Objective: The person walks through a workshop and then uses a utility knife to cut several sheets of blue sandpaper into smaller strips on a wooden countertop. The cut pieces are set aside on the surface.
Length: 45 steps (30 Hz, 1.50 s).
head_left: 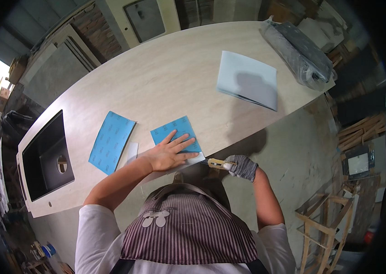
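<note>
My bare left hand lies flat with fingers spread, pressing on a small blue printed sheet that looks like sandpaper, back side up. Under its lower edge a white piece shows at the counter's near edge. In my right hand, which wears a grey knit glove, is a utility knife with a yellowish handle. The knife's tip points left, close to the white piece; whether it touches cannot be made out. Left of my left forearm lies a larger, slightly curled blue sheet, with a small white piece beside it.
The long pale countertop has a dark sink set in its left end. Folded whitish sheets lie at the right, and a plastic-wrapped dark bundle at the far right corner. A wooden frame stand is on the floor at right.
</note>
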Each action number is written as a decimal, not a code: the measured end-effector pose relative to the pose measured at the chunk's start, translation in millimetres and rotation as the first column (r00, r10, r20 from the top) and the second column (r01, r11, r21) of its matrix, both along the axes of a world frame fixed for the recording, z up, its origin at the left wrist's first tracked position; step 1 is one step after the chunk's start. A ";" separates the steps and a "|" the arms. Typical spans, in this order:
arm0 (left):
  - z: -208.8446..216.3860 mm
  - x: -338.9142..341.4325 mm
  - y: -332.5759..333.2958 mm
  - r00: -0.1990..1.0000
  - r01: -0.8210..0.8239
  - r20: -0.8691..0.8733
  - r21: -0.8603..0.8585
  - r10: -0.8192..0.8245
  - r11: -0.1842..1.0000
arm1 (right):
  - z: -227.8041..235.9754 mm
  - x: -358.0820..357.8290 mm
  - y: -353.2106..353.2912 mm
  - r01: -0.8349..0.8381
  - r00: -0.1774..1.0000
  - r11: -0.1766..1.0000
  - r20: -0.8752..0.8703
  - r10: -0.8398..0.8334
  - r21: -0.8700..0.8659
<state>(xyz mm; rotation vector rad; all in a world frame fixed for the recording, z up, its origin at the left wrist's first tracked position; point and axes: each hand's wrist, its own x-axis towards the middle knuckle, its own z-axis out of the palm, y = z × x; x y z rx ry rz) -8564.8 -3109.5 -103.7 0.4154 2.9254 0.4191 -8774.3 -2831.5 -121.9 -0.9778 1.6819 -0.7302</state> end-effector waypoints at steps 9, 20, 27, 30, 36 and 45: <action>-0.9 -0.3 -1.2 1.000 -0.002 0.012 0.018 0.002 1.000 | -34.1 49.9 -19.9 0.001 0.994 0.998 0.105 0.005 -0.056; 1.6 0.5 -1.4 1.000 0.000 0.025 0.012 -0.001 1.000 | -12.3 86.6 -26.8 -0.273 0.938 0.962 0.226 0.262 0.020; 13.3 11.2 15.5 0.975 -0.148 -0.153 0.100 0.162 0.984 | -19.7 -9.0 -19.3 0.401 0.901 0.895 -0.095 -0.424 -0.193; 23.0 16.2 40.1 0.936 -0.332 -0.092 0.078 0.339 0.940 | -19.2 -24.1 -53.7 0.073 0.582 0.926 -0.738 -0.342 -0.371; -1.8 27.9 86.0 0.772 -0.613 -0.127 0.104 0.622 0.783 | 9.5 -16.8 -85.9 -0.106 0.433 0.968 -0.887 -0.160 -0.226; 22.7 66.3 100.4 0.442 -0.863 -0.192 0.177 0.876 0.474 | -9.0 24.0 -91.8 -0.622 0.557 0.709 -0.824 0.103 -0.332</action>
